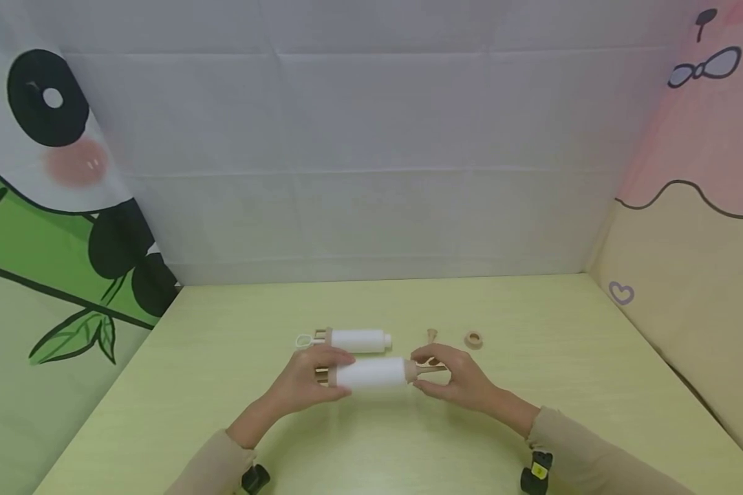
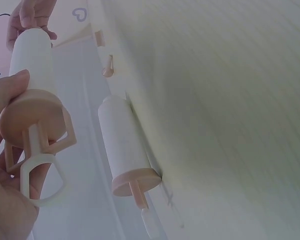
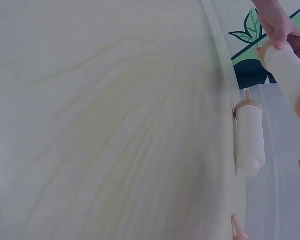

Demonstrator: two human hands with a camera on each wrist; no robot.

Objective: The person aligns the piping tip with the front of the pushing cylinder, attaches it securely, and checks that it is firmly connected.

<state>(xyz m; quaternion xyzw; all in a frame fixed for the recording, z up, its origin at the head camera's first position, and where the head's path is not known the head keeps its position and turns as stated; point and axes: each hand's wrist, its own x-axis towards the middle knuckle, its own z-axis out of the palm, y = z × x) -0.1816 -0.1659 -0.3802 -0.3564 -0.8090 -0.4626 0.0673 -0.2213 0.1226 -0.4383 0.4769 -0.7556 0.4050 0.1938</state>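
A white tube like a pastry syringe point(image 1: 371, 373), with beige ends, is held level above the table. My left hand point(image 1: 300, 381) grips its beige collar end, thumb and fingers around it. In the left wrist view, a white ring handle point(image 2: 42, 177) and beige loops point(image 2: 65, 132) project from that collar. My right hand point(image 1: 464, 378) pinches the beige tip point(image 1: 411, 372) at the other end; a thin beige piece point(image 1: 432, 369) extends beneath its fingers. Behind lies a second white syringe point(image 1: 358, 340) with a ring handle. The right wrist view cuts off most of my right hand.
Beyond my right hand, a small beige nozzle-like piece point(image 1: 432, 335) and a beige ring point(image 1: 473, 339) lie on the pale table point(image 1: 235, 323). A white cloth wall point(image 1: 371, 206) stands at the back, with printed panels on both sides.
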